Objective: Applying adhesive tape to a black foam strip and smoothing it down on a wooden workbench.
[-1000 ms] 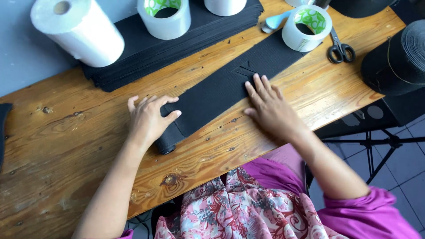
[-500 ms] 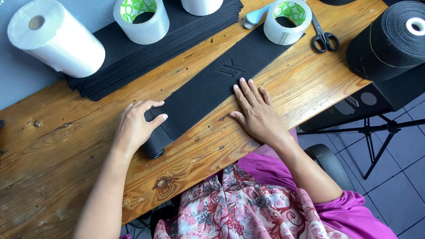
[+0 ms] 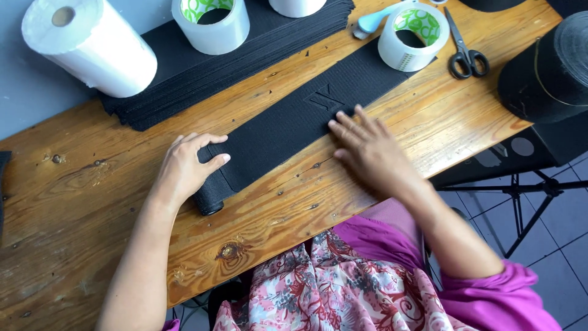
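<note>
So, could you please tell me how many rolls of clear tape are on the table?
2 for certain: one tape roll on the black stack, another on the strip's far end. A white roll at the top edge may be a third.

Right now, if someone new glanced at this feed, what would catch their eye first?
Probably the long black strip lying diagonally across the wooden bench, its near end rolled up under the left hand while the right hand presses flat on its middle. Next, the white rolls along the far edge: a big paper roll at the far left and a tape roll sitting on the strip's far end, with scissors beside it.
</note>
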